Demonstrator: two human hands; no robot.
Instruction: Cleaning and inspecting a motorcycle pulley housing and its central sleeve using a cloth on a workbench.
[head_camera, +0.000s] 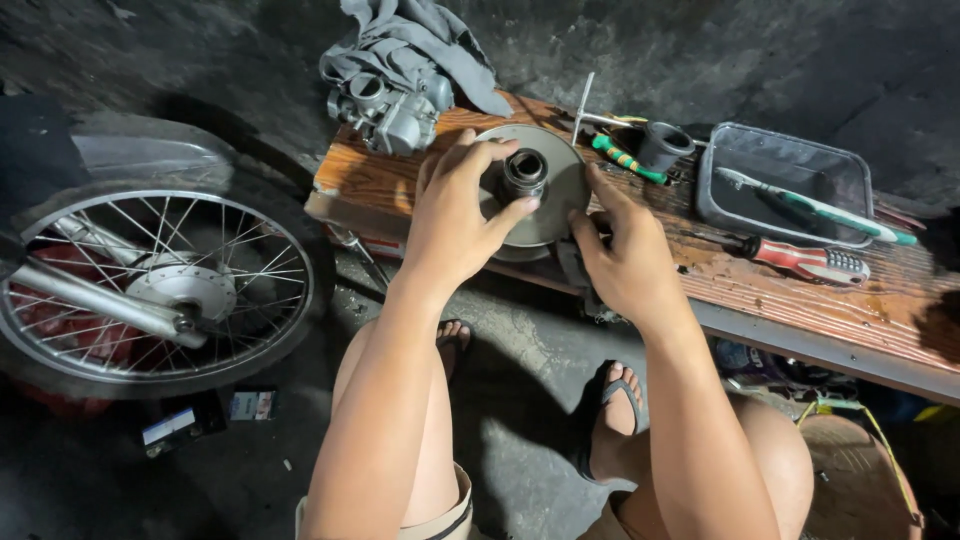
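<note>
So we've got both hands on the round metal pulley disc (548, 205) that sits on the wooden bench (800, 290) just above the middle of the frame. Our left hand (455, 215) is wrapped over the disc's left edge, fingers spread across the top and the thumb pressing in next to the dark hub (524, 172) that sticks up from the centre, so that one's clamped on the disc. Our right hand (625, 260) comes in from the lower right, index finger lying on the disc's right rim and the other fingers curled round something dark at the bench edge under it; we can't really tell what that bit is. Moving outward, just up and left of the disc there's a grey carburetor (390, 110) with a crumpled grey rag (420, 45) partly draped over it. Right of the disc lie a thin T-shaped metal tool (582, 108), a green-handled screwdriver (628, 160) and a small black cup (663, 145). Further right is a clear plastic tray (785, 150) with a green-handled tool (830, 210) in it, and a red-handled screwdriver (805, 260) lies on the wood just below the tray. Over on the left side of the frame a spoked motorcycle wheel (160, 290) stands on the concrete floor (520, 420), and our sandalled feet are at the bottom.
</note>
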